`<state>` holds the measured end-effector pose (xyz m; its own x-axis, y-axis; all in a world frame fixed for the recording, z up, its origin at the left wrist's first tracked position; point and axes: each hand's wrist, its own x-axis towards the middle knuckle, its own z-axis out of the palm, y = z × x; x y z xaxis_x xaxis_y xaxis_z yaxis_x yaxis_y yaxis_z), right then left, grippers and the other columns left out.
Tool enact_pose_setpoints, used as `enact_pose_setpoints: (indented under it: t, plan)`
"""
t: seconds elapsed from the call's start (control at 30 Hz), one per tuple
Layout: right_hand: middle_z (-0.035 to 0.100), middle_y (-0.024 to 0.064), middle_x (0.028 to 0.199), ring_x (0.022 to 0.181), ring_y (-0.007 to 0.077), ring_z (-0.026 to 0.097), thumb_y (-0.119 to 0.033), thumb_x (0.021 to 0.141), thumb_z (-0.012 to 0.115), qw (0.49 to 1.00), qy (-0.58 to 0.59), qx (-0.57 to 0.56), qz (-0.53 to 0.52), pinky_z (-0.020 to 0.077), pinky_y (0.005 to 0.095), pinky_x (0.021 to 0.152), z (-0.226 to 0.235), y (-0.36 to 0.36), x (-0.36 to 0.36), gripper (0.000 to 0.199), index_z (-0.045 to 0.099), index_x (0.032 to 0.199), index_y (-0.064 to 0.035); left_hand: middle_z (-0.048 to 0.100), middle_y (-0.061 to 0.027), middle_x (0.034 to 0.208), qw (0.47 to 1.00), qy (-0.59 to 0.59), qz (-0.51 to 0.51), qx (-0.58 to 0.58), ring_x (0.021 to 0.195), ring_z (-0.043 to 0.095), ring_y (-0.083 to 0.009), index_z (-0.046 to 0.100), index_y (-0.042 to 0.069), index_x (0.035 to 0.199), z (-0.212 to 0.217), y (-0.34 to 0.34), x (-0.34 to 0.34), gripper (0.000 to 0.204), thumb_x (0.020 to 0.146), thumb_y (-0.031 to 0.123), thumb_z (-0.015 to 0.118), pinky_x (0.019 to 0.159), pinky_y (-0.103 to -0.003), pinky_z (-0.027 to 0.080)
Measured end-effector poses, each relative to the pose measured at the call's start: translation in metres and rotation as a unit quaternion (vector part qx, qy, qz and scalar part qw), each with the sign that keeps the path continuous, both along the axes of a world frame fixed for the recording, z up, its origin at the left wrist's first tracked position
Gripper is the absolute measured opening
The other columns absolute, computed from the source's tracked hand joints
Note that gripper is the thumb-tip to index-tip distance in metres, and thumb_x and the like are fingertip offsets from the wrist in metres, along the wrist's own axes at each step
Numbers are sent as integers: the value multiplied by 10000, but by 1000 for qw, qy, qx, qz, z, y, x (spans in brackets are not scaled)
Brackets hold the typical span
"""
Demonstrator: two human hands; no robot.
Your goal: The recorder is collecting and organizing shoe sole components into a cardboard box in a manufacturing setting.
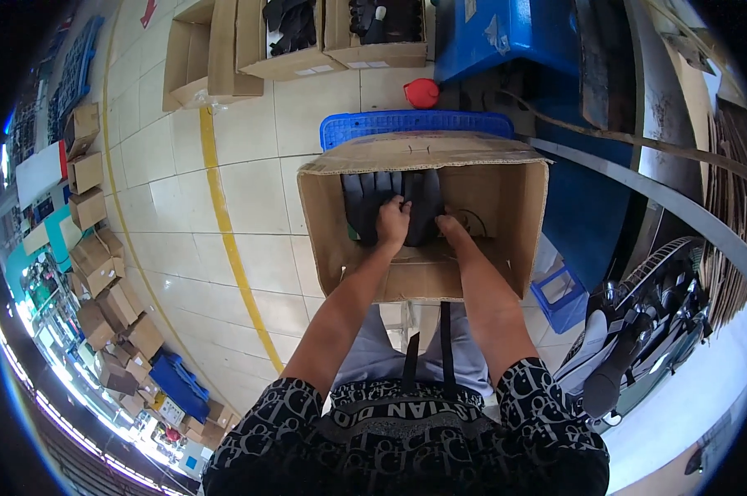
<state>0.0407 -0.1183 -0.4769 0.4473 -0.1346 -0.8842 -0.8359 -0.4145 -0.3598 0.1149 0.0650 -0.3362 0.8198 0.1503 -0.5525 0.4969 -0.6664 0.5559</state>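
A large open cardboard box [493,186] stands in front of me, with several long, dark, flat pieces [427,194] side by side in its left half. Their exact kind is not clear. Reaching into the box, my left hand [393,221] lies on these pieces, its fingers curled closed around an edge. Just right of it, my right hand [451,227] has its fingers bent against the right side of the dark pieces. The fingertips of both hands are partly hidden.
Beyond the box lie a blue plastic crate [340,130] and a red round object [421,93]. Farther off stand cardboard boxes [295,68] holding black parts. A blue stool [559,298] and a wire basket [671,256] of black and white pieces are on the right, under a metal rail [663,198].
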Motion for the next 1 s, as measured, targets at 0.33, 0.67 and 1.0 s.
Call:
enact_pose_setpoints:
  t: [0.33,0.67,1.0]
  plan:
    - [657,216,1155,1087,322,642,-144,836,594,878,-61,-97,465,521,419,896,92,13,56,321,656,1106,17,648,-227,844,986,-120,-70,94,815,636,-396,655,-39,817,25,-14,26,347,822,303,710,748,-468,532]
    - [661,205,961,846,351,678,-259,903,591,903,-348,-106,230,556,426,683,418,56,94,273,594,998,-4,681,-224,1006,963,-38,-233,-128,983,641,-423,663,15,1036,130,56,3,359,923,343,569,797,-482,511]
    - [624,161,871,793,338,617,-200,876,655,797,-378,-459,103,497,435,691,677,-155,-59,181,582,923,-41,636,-37,812,834,119,-353,-408,642,556,-77,632,-1,1071,416,-134,-27,242,989,204,532,591,-222,460]
